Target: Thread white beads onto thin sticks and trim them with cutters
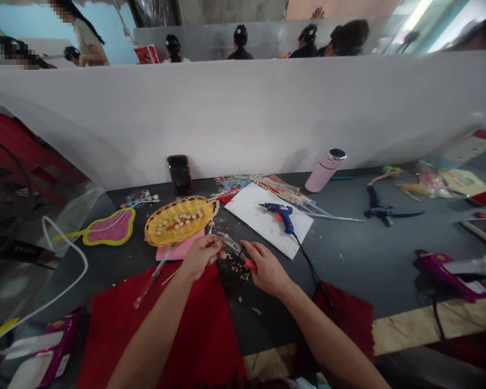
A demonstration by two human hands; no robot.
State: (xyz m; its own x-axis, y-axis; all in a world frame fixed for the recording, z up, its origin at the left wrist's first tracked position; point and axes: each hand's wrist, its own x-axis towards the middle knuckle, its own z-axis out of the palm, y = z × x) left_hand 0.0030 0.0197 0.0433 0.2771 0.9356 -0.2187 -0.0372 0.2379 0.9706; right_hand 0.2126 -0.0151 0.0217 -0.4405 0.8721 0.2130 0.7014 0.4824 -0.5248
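Observation:
My right hand (267,268) is closed around the red handles of a pair of pliers (234,246), whose metal jaws point left. My left hand (202,255) is pinched just left of the jaws, on something too small to make out. A tiny pale piece shows by the jaw tips. Below the pliers, small beige bits (238,269) lie scattered on the dark table. Behind my left hand, a yellow woven basket (152,224) holds several small white pieces. It partly covers a pink sheet (166,254).
A blue glue gun (283,216) rests on a white board (247,208), its cord running toward me. Beyond are thin sticks (283,186), a phone (179,174) and a pink bottle (323,173). Red cloth (146,319) covers the front left. People sit behind the white partition (243,113).

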